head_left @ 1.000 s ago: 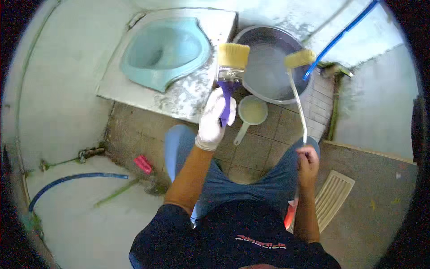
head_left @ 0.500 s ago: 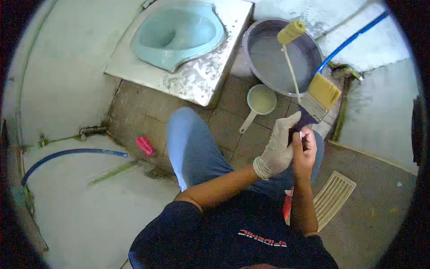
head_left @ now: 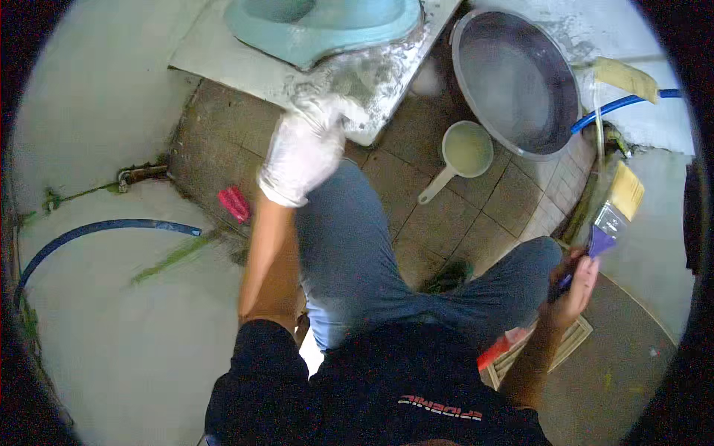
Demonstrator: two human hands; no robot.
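Note:
My left hand [head_left: 305, 152], in a white glove, hovers by the near corner of the white slab [head_left: 245, 78] around a light blue squat toilet [head_left: 335, 33]. Motion blurs its fingers, but the thumb side sticks out to the right and nothing shows in it. Over at the right, my bare right hand [head_left: 576, 290] is closed around the purple handle of a paintbrush [head_left: 616, 204] with pale yellow bristles, pointing up. A small yellow paint roller [head_left: 626, 79] on a thin pale rod rises from the same hand; its lower end is hidden.
A grey basin [head_left: 513, 82] with cloudy liquid stands on the tiles, a white dipper [head_left: 467, 151] beside it. Blue hoses lie at left [head_left: 111, 227] and right [head_left: 625, 104]. A pink object [head_left: 234, 204] is by the left wall. A cream grate [head_left: 569, 346] lies near my right arm.
My hands have come apart. The gloved left has swung left towards the slab; the right has moved right with the brush and roller. The view has shifted, and my knees are spread wider.

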